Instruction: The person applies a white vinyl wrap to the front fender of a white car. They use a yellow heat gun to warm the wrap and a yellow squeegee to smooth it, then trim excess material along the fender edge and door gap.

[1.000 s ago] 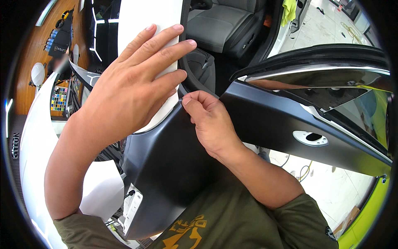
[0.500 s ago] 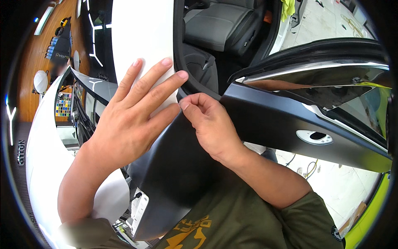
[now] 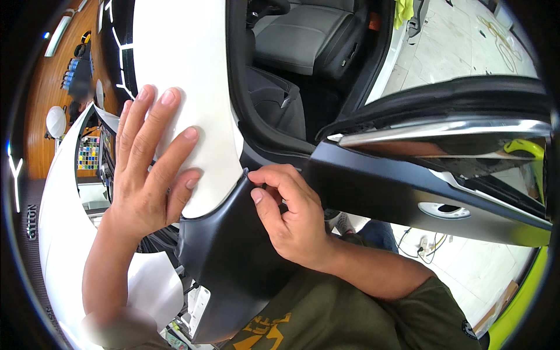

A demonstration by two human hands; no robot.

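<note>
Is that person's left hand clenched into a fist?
No, the left hand has its fingers stretched out over the white car panel.

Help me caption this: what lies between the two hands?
In the head view, part of the white panel and of the adjoining dark panel lie between the left hand and right hand.

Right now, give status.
Left hand, fingers spread, over glossy white panel. Right hand near upper corner of matte black fender. Open black car door alongside.
</note>
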